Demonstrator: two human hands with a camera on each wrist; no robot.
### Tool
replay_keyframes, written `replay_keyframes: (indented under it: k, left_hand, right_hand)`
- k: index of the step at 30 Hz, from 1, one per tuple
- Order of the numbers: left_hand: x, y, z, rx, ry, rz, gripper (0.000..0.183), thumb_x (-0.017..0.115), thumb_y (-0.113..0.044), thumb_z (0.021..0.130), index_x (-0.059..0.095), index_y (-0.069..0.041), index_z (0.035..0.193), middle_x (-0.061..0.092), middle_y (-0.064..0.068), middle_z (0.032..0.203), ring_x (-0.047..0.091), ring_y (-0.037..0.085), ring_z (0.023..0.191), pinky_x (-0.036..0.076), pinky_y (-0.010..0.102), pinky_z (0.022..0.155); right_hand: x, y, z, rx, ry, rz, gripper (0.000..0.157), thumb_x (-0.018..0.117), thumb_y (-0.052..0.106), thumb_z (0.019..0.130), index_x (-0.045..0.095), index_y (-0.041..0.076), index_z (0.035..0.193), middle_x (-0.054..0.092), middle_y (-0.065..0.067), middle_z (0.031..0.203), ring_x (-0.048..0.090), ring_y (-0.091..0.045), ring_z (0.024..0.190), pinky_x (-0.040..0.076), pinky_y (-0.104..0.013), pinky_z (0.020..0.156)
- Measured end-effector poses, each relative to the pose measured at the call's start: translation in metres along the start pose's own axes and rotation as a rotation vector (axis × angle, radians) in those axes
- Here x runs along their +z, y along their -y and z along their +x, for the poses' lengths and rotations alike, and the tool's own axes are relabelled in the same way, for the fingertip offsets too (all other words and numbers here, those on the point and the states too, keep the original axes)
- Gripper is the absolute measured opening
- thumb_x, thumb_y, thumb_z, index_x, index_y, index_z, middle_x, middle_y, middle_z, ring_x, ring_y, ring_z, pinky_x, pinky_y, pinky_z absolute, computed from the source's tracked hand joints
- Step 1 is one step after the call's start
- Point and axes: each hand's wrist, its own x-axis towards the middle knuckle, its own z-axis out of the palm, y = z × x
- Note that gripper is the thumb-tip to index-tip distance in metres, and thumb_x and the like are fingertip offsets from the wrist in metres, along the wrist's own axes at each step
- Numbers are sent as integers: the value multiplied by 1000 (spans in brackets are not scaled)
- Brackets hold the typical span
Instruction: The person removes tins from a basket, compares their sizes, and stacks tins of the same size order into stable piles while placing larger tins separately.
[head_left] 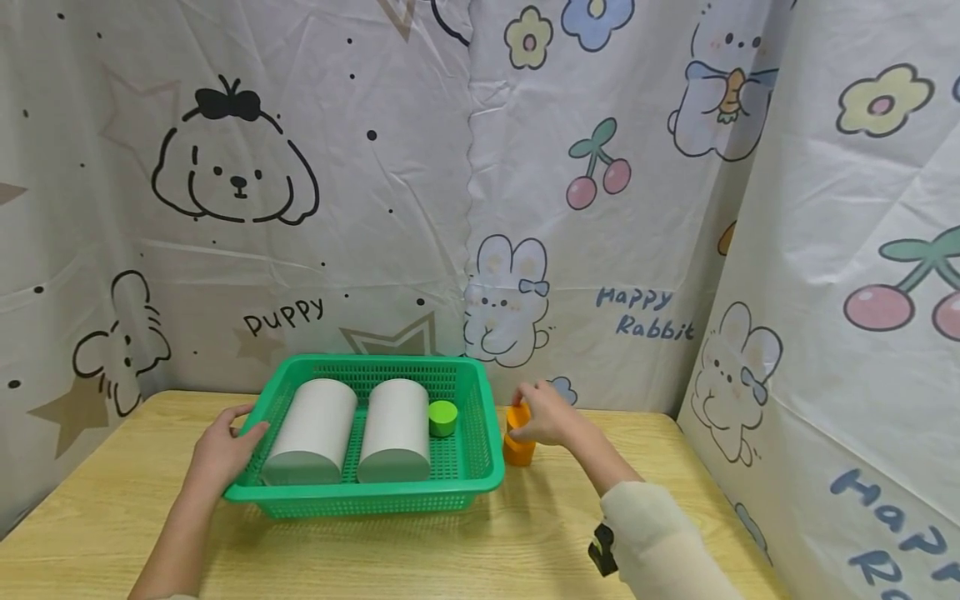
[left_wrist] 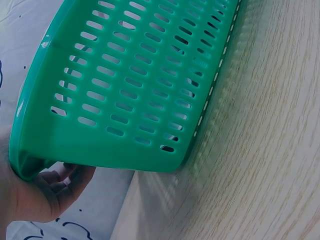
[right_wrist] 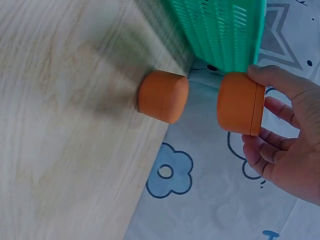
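A green plastic basket (head_left: 360,492) with slotted sides stands on the table. My left hand (head_left: 225,450) grips its left rim, and in the left wrist view the fingers (left_wrist: 75,187) curl beneath the rim. To the right of the basket, my right hand (head_left: 552,414) pinches a small orange round container (right_wrist: 239,103) with a seam near one end, between thumb and fingertips. It is held above the table. A similar orange container (right_wrist: 162,96) sits on the tabletop below, apart from the held one. Inside the basket are two white half-round blocks (head_left: 313,429) and a small green round piece (head_left: 442,418).
The light wood table (head_left: 600,517) ends at the back against a white printed curtain (head_left: 420,208). Another curtain panel (head_left: 825,250) hangs along the right side. A black device (head_left: 603,550) is strapped at my right wrist.
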Motion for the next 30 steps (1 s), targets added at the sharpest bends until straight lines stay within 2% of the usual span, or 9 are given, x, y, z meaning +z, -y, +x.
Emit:
replay_keyframes:
  k: [9, 17, 30]
  left_hand:
    - [1, 1, 1, -5, 2, -6, 63, 41, -38, 98, 28, 5, 143, 47, 36, 120, 53, 41, 97, 45, 36, 66]
    - [1, 2, 2, -6, -2, -7, 62, 41, -38, 98, 28, 4, 142, 51, 33, 114, 55, 36, 91, 42, 30, 61]
    - [1, 0, 0, -10, -6, -5, 62, 41, -38, 98, 29, 5, 142, 52, 32, 111, 56, 34, 88, 42, 30, 61]
  right_hand:
    - [11, -9, 3, 21, -17, 23, 37, 79, 22, 72, 55, 14, 99, 47, -9, 96, 46, -22, 83, 42, -34, 70]
    - [20, -13, 3, -5, -39, 53, 36, 79, 19, 74, 56, 11, 100, 47, -9, 94, 43, -23, 82, 41, -34, 68]
    - [31, -20, 7, 18, -75, 71, 37, 79, 18, 74, 57, 11, 103, 48, -10, 99, 45, -23, 85, 43, -35, 70]
